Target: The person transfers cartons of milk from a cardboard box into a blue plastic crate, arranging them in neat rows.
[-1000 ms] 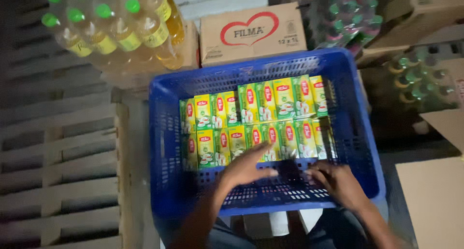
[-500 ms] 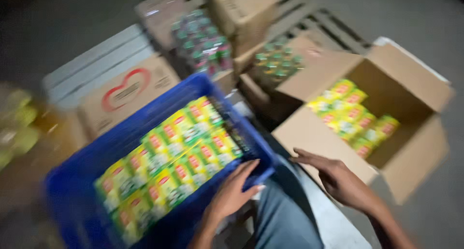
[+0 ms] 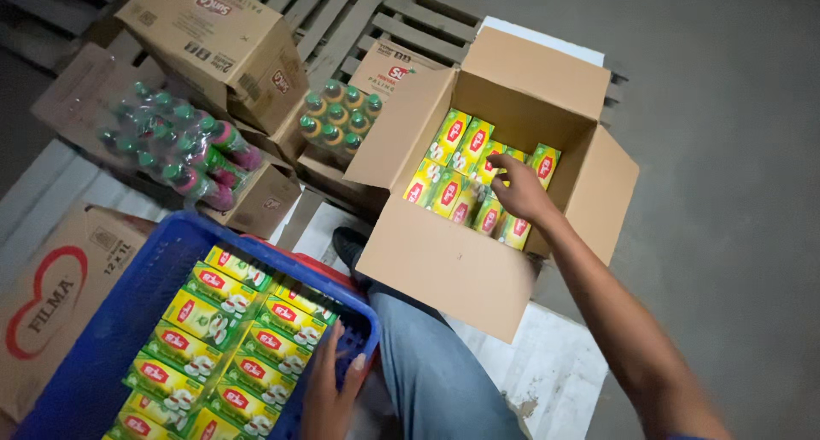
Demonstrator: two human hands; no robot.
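- So far, your blue crate point(image 3: 111, 320) at the near left holds two tidy rows of small yellow-green boxes point(image 3: 218, 337), with bare floor left at its near right end.
- Your open cardboard carton point(image 3: 444, 261), right of centre, is about half full of the same cartons point(image 3: 453, 162).
- Your right hand point(image 3: 519, 192) is in it, fingers spread on the packs, nothing lifted.
- Your left hand point(image 3: 329, 389) rests loose on the crate's rim.
- Each pack carries a red label.
- Shrink-wrapped green-capped bottles point(image 3: 175, 149) and a closed brown box point(image 3: 213, 43) lie at the far left.
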